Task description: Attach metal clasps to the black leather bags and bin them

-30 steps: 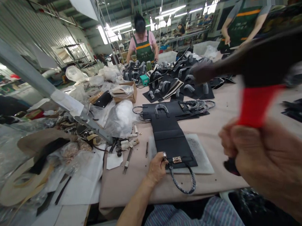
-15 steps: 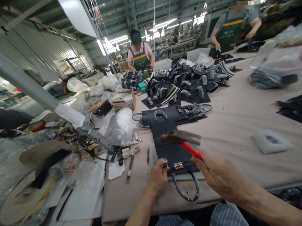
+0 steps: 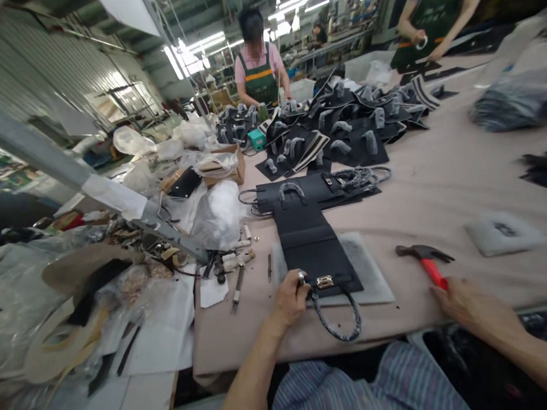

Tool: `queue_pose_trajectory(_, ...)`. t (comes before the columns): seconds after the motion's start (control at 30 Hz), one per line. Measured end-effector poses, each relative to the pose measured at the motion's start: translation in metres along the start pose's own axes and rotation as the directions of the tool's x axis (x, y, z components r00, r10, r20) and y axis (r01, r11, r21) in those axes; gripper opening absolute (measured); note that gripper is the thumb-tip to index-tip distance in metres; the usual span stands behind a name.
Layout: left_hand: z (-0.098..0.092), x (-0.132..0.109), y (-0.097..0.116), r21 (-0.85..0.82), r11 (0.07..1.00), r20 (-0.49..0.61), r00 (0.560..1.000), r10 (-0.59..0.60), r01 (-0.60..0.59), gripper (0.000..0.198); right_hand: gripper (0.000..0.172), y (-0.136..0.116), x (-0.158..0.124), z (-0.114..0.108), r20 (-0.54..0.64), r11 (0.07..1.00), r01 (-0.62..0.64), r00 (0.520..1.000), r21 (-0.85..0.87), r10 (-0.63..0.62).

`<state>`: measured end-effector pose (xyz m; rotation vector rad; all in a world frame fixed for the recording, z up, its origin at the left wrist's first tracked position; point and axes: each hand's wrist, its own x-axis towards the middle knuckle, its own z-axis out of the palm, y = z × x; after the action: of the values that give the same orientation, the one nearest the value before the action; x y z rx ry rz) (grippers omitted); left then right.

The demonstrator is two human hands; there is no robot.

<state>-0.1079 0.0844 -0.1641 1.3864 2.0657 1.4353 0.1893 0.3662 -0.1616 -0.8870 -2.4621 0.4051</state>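
Note:
My right hand is closed round the red handle of a claw hammer, whose head is over the table to the right of the work. My left hand is pinched at the near left corner of a black bag panel. A small shiny silver thing shows at its fingertips; I cannot tell what it is. Close by on the panel is a gold metal clasp. A plastic-wrapped handle loop hangs toward me from the panel's edge. Beneath the panel lies a pale slab.
More black panels with wrapped handles are heaped farther back. Left of the work lie a pen-like tool, a thin rod and plastic bags. A wrapped white packet is at right. Two people in green aprons stand beyond.
My right hand has swung the hammer away from above the panel, out to the right and lower. My left hand stays at the panel's corner. The view has tipped down slightly.

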Motion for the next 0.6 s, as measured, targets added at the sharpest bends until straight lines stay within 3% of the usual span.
queue_pose_trajectory(0.1,-0.001,0.003,0.002,-0.016,1.0,-0.024,1.0,0.016,-0.016,0.018,0.036,-0.032,-0.002,0.009,0.005,0.977,0.028,1.0,-0.212,-0.027)
queue_pose_trajectory(0.23,-0.004,0.009,0.004,0.014,1.0,-0.02,1.0,0.013,-0.013,0.016,0.046,-0.114,-0.003,0.043,0.075,0.979,0.199,0.977,0.036,-0.201)
queue_pose_trajectory(0.33,-0.003,0.009,0.002,0.017,1.0,-0.019,1.0,-0.019,0.019,0.016,0.057,-0.152,-0.013,0.074,0.101,0.982,0.186,0.977,0.016,-0.187)
queue_pose_trajectory(0.43,-0.001,0.005,-0.001,-0.041,0.994,-0.1,0.989,-0.107,0.103,0.013,0.067,-0.158,-0.022,0.09,0.087,0.988,0.15,0.985,-0.024,-0.148)
queue_pose_trajectory(0.53,-0.001,0.0,-0.004,-0.18,0.96,-0.213,0.944,-0.252,0.215,0.018,0.065,-0.152,-0.023,0.089,0.127,0.987,0.16,0.979,-0.01,-0.157)
queue_pose_trajectory(0.6,-0.003,-0.001,-0.003,-0.228,0.946,-0.237,0.93,-0.282,0.229,0.021,0.063,-0.151,-0.02,0.085,0.153,0.986,0.165,0.975,-0.001,-0.163)
